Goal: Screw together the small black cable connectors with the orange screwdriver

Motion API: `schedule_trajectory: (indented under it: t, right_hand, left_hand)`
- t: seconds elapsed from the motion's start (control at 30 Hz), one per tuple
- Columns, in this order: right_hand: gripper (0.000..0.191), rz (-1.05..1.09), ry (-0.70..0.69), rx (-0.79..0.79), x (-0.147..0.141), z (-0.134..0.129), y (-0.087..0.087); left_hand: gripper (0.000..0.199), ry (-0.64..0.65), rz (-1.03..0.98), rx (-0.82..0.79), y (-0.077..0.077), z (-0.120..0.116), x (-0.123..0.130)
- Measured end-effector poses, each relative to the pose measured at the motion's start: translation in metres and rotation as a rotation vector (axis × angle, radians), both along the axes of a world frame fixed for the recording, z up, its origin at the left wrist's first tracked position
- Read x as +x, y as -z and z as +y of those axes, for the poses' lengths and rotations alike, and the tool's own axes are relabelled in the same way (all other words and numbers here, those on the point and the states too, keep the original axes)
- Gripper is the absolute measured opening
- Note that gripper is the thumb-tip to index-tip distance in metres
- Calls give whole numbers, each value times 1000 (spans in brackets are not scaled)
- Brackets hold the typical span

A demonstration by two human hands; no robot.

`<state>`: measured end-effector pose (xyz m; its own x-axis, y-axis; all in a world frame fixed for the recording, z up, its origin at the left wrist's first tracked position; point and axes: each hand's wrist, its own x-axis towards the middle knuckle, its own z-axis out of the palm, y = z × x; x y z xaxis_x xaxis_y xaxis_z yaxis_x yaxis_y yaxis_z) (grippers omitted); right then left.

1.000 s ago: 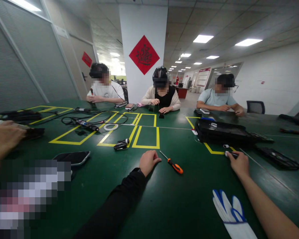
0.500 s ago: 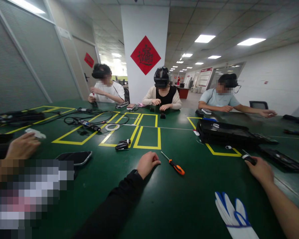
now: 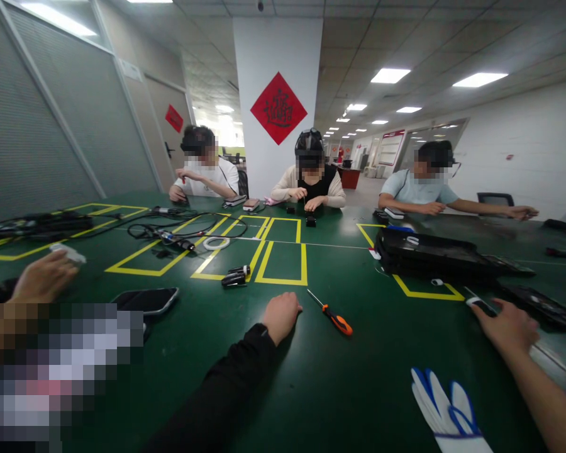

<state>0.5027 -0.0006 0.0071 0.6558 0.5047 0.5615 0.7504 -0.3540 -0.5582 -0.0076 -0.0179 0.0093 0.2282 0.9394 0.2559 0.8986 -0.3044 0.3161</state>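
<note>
My left hand (image 3: 282, 316), in a black sleeve, rests on the green table with its fingers curled inward and apparently nothing in them. Just to its right lies a screwdriver (image 3: 332, 314) with an orange and black handle, its shaft pointing up-left, apart from the hand. Beyond the hand are small black cylindrical parts (image 3: 236, 276), one with a white end. My right hand is out of view. The bare-armed hand (image 3: 512, 324) at far right appears to be a neighbour's, its fingers around a small black and white item.
A white glove with blue trim (image 3: 448, 409) lies at lower right. A dark phone-like device (image 3: 148, 301) is at left, near another person's hand (image 3: 44, 274). Black cables (image 3: 170, 236) and a white coil (image 3: 216, 243) lie behind. Black casings (image 3: 419, 250) occupy the right. Several people sit around.
The view has shifted slightly. My left hand stays beside the screwdriver, its fingers now more turned under. The neighbour's hand at right has moved a little further right.
</note>
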Motion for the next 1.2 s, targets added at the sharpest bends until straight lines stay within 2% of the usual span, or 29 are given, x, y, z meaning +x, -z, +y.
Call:
schedule_trajectory:
  t: [0.07,0.1,0.17,0.2,0.3,0.37,0.43,0.53,0.67,0.8,0.9,0.97,1.03,1.1,1.2]
  right_hand:
    - [46,-31,84,144,-32,-2,-15]
    - [44,-89,12,192,-54,-2,-24]
    - [37,-162,-248,214,-107,-5,-44]
    - [33,-150,-424,171,-136,-8,-54]
    - [20,-135,-993,-101,-225,-26,-74]
    - [15,-193,-1204,-173,-273,-40,-78]
    - [13,-245,-1277,-187,-307,-50,-73]
    - [13,-295,-1226,-168,-334,-51,-61]
    - [11,-355,-1141,-163,-342,-42,-51]
    - [13,-405,-1156,-155,-342,-37,-49]
    - [12,-404,-1174,-142,-338,-35,-52]
    - [14,-394,-1153,-130,-325,-32,-56]
    - [18,-383,-1072,-118,-296,-26,-60]
    - [21,-378,-927,-108,-249,-20,-59]
    - [26,-408,-542,-88,-155,-16,-45]
  left_hand:
    - [13,-30,23,50,2,-4,8]
    - [12,-32,-5,64,4,-6,12]
    - [13,-4,-173,56,8,-6,19]
    - [16,21,-308,32,9,-5,22]
    - [19,117,-840,-140,10,-1,27]
    - [23,163,-1174,-271,8,1,29]
    - [33,191,-1404,-356,6,1,30]
    - [40,210,-1553,-396,3,-2,32]
    - [39,217,-1560,-387,0,-6,33]
    - [35,260,-1473,-325,0,-5,34]
    - [29,267,-1283,-215,0,-7,35]
    - [25,259,-1090,-117,-1,-10,35]
    - [25,250,-867,-20,-3,-13,32]
    - [27,238,-631,63,-6,-14,26]
    - [34,173,-307,153,-5,-10,15]
